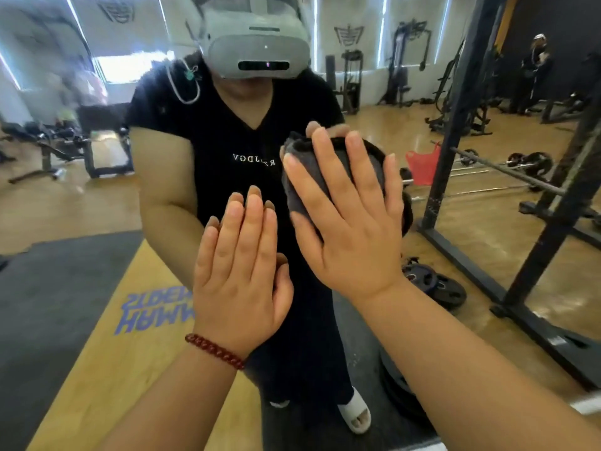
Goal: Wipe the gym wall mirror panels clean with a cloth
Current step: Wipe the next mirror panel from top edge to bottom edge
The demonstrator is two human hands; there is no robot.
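The wall mirror (74, 196) fills nearly the whole view and shows my reflection in dark clothes and a headset. My right hand (348, 219) lies flat, fingers spread, and presses a dark grey cloth (300, 177) against the glass at chest height. The cloth is bunched under the palm and shows past the fingers at the top and left. My left hand (240, 275), with a red bead bracelet on the wrist, rests flat on the mirror just left of and below the right hand, fingers together, nothing in it.
A black steel rack upright (553, 222) stands close on the right. Reflected in the glass are a barbell with plates (507, 164), weight plates on the floor (432, 284), a dark mat with yellow platform (97, 320) and gym machines behind.
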